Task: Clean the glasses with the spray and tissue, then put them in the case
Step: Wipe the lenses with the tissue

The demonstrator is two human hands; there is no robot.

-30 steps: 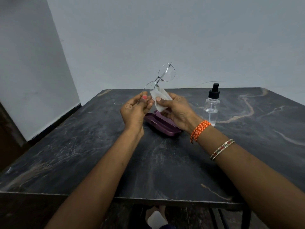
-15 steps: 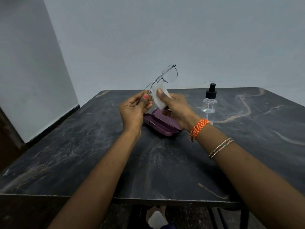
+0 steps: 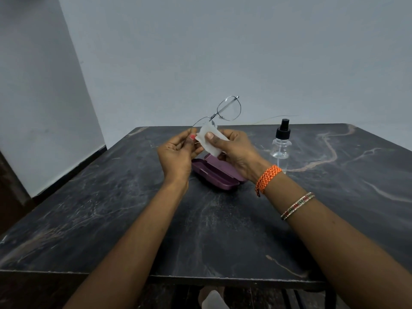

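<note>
My left hand [image 3: 176, 152] pinches the thin silver glasses [image 3: 223, 112], tilted up above both hands. My right hand [image 3: 236, 150] grips the folded white tissue [image 3: 210, 141] over 1 lens. The open purple case [image 3: 214, 175] lies on the counter [image 3: 223, 230] below my hands.

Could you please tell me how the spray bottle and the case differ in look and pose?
The spray bottle is clear with a black top; the case is opaque purple. The bottle stands upright; the case lies flat and open. The bottle stands in full view; the right hand partly hides the case. Both rest on the dark table.
</note>
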